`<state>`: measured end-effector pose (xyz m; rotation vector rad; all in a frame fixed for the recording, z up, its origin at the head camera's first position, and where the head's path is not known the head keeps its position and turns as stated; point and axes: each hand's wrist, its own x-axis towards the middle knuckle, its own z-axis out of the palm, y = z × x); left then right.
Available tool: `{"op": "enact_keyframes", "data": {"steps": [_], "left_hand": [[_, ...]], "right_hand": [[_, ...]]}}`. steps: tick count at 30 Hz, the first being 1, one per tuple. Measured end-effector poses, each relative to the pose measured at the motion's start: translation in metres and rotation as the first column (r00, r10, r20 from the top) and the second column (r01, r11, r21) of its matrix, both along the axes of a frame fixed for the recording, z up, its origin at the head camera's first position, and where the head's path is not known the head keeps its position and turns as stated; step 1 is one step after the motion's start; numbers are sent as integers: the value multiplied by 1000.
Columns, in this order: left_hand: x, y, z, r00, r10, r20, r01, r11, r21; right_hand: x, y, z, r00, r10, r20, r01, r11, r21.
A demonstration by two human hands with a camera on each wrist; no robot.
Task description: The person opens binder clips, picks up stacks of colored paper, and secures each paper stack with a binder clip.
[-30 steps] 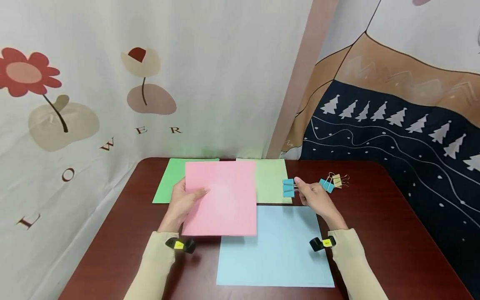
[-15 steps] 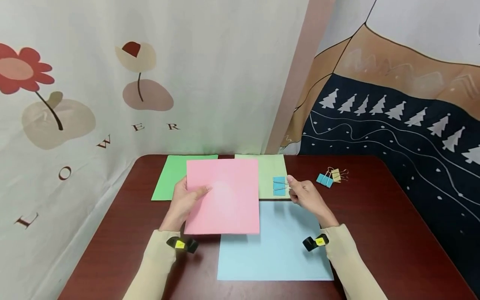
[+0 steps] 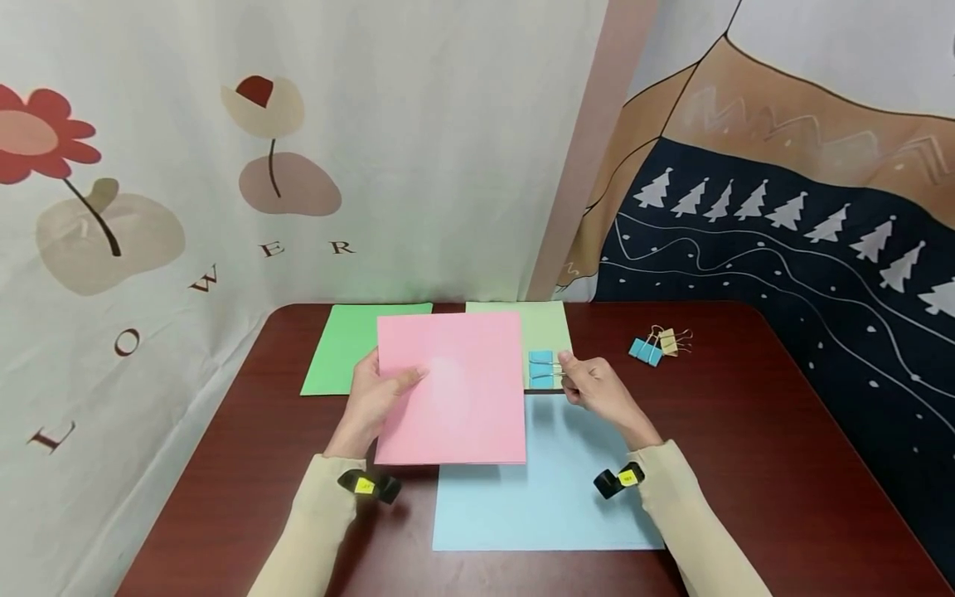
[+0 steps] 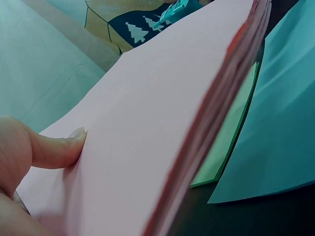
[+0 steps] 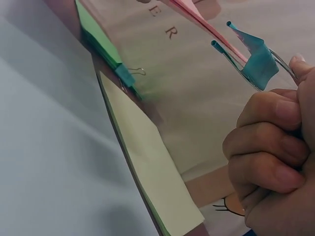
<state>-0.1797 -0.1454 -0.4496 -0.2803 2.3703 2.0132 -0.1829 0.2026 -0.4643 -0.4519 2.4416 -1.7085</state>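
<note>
My left hand grips a stack of pink paper by its left edge, thumb pressed flat on the front. The stack is raised over the table and tilted toward the head camera; the layered sheet edges show in the left wrist view. My right hand pinches the wire handles of a blue binder clip. In the right wrist view the clip's two lips stand spread apart, facing the pink paper's right edge. Pink paper hides the left fingers behind it.
Light blue paper lies at the front of the table. Behind are a green stack, with a blue clip on its edge, and a pale green stack. Another blue binder clip and a yellow one lie back right.
My right hand has moved left with the blue binder clip, closing on the pink stack's right edge. The pink stack has shifted slightly right. The head view has tilted a little.
</note>
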Motion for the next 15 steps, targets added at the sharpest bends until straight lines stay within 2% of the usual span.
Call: {"op": "enact_keyframes", "data": {"steps": [15], "left_hand": [[2,8,-2,1000,-1,-5,1,1000,10]], "right_hand": [[1,-11,-7,1000,24,-17,-24,1000,-10]]}}
